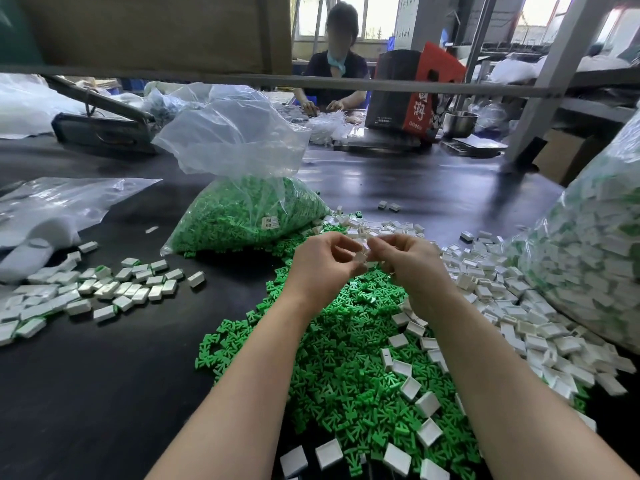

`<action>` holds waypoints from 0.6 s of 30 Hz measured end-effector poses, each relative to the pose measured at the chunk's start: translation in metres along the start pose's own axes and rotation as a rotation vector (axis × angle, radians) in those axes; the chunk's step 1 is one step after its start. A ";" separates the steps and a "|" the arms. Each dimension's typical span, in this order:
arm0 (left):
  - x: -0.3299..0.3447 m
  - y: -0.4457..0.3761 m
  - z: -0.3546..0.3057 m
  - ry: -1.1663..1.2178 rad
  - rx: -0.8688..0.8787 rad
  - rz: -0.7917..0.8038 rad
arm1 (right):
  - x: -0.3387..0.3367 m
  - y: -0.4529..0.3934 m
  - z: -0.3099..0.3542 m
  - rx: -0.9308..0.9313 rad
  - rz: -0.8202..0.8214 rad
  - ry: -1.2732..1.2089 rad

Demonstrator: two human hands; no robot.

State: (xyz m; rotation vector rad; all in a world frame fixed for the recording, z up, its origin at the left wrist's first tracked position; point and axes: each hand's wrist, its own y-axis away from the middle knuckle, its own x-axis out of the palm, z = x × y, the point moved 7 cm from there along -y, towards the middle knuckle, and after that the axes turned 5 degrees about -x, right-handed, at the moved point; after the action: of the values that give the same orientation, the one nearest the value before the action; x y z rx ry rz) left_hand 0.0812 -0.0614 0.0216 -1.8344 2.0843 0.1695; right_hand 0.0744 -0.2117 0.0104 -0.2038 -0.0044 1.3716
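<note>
While our left hand (323, 263) and right hand (403, 259) pinch a small white plastic block (360, 257) with curled fingers, glossy green pronged clips (346, 358) lie heaped beneath on the black table (104, 393).

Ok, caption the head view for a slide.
Left hand and right hand pinch a white piece above green pieces on a black table.
</note>
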 end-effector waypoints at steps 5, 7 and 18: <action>-0.012 -0.002 0.006 0.165 -0.060 -0.057 | 0.009 0.004 -0.005 -0.100 0.315 0.649; -0.015 -0.001 0.006 0.256 -0.059 -0.065 | 0.016 0.006 -0.007 -0.099 0.399 0.830; -0.016 -0.002 0.008 0.391 -0.080 -0.029 | 0.016 0.006 0.002 -0.175 0.302 0.693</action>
State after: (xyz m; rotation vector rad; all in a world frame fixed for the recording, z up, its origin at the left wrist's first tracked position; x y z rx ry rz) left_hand 0.0865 -0.0442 0.0201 -2.0808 2.3310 -0.1269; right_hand 0.0713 -0.1946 0.0094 -0.8458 0.5023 1.5374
